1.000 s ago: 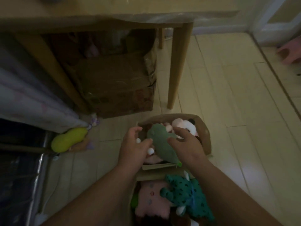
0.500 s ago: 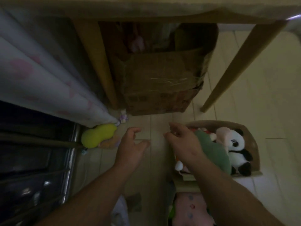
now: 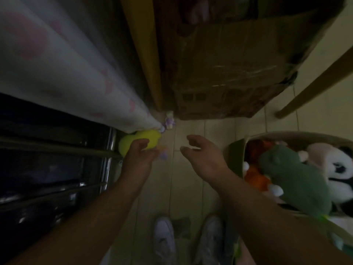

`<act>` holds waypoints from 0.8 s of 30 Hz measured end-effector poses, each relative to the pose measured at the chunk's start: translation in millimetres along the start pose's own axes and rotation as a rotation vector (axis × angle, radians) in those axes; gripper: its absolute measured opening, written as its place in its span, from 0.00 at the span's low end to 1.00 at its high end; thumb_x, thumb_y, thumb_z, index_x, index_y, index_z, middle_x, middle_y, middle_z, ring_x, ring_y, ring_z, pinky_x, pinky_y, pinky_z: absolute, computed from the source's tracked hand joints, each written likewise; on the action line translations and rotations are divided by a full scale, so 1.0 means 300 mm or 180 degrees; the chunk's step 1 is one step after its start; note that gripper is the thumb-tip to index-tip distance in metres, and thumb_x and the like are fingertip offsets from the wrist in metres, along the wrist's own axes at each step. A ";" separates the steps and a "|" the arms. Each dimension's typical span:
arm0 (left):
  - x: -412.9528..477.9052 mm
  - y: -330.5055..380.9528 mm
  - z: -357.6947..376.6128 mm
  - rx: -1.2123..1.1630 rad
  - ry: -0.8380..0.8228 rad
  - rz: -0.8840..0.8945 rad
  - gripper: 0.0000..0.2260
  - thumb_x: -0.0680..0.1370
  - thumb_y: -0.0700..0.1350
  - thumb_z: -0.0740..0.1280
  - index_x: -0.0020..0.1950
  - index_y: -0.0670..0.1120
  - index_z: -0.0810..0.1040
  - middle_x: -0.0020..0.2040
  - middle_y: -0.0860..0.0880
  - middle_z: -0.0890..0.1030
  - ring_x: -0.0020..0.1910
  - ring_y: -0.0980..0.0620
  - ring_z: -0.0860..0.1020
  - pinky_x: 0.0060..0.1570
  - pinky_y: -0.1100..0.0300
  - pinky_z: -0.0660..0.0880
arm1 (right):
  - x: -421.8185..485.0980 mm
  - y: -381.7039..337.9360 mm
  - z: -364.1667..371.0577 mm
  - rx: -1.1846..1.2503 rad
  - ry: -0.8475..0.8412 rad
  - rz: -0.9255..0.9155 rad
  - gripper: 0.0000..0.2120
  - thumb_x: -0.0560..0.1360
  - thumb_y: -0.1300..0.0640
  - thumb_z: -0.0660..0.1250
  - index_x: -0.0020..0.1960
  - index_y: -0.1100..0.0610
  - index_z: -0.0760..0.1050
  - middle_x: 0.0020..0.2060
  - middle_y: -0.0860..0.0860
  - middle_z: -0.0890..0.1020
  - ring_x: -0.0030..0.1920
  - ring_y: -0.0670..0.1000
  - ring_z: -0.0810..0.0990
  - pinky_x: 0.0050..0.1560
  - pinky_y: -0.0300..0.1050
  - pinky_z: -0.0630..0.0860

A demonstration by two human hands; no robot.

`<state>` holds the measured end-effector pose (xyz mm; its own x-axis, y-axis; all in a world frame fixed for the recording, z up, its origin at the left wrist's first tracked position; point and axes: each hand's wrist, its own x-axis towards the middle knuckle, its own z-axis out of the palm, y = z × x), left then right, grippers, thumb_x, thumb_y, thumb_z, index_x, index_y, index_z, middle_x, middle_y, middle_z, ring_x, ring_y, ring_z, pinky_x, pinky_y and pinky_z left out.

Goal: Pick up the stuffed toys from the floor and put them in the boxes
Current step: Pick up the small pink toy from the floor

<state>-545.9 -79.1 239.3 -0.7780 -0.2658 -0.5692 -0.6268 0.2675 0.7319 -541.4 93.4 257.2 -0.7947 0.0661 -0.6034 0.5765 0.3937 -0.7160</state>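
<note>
Left forearm [image 3: 91, 213]: enters the frame from 7 o'clock, bare along its whole visible length up to the left hand [image 3: 140, 159], which is also bare.

Right forearm [image 3: 267, 211]: enters from 5 o'clock, bare likewise up to the right hand [image 3: 205, 159], also bare.

Footwear at 6 o'clock: a pair of white low shoes with rounded toes, left shoe [image 3: 164, 240] and right shoe [image 3: 210, 240]. Lacing and markings are too dim and blurred to confirm.

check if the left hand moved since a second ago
Yes. The left hand has gone left, away from the cardboard box, and now reaches the yellow stuffed toy by the curtain; whether it grips is unclear.
</note>
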 end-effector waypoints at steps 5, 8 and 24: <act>0.105 -0.087 -0.005 -0.0076 0.0053 -0.0080 0.27 0.59 0.53 0.69 0.57 0.49 0.73 0.58 0.46 0.76 0.53 0.49 0.75 0.49 0.57 0.70 | 0.090 0.056 0.098 -0.0234 -0.0204 0.0039 0.24 0.75 0.47 0.67 0.70 0.48 0.69 0.65 0.48 0.75 0.59 0.48 0.77 0.58 0.44 0.73; 0.173 -0.171 -0.013 -0.0281 0.0202 -0.0186 0.22 0.63 0.49 0.72 0.55 0.50 0.72 0.55 0.48 0.74 0.51 0.50 0.74 0.44 0.60 0.69 | 0.146 0.093 0.166 -0.0343 -0.0307 0.0025 0.23 0.75 0.49 0.68 0.69 0.49 0.70 0.65 0.49 0.76 0.58 0.50 0.78 0.59 0.47 0.75; 0.765 -0.932 0.193 -0.0621 -0.0409 -0.0391 0.18 0.79 0.38 0.62 0.69 0.47 0.69 0.60 0.51 0.74 0.56 0.55 0.74 0.53 0.63 0.69 | 0.789 0.598 0.773 -0.0725 -0.0607 -0.0094 0.27 0.73 0.58 0.70 0.70 0.56 0.68 0.64 0.54 0.76 0.62 0.55 0.76 0.63 0.49 0.73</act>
<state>-551.7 -161.2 -117.8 -0.7035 -0.1620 -0.6920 -0.7065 0.0534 0.7057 -582.1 -32.9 -95.4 -0.7480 -0.1134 -0.6539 0.4789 0.5899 -0.6501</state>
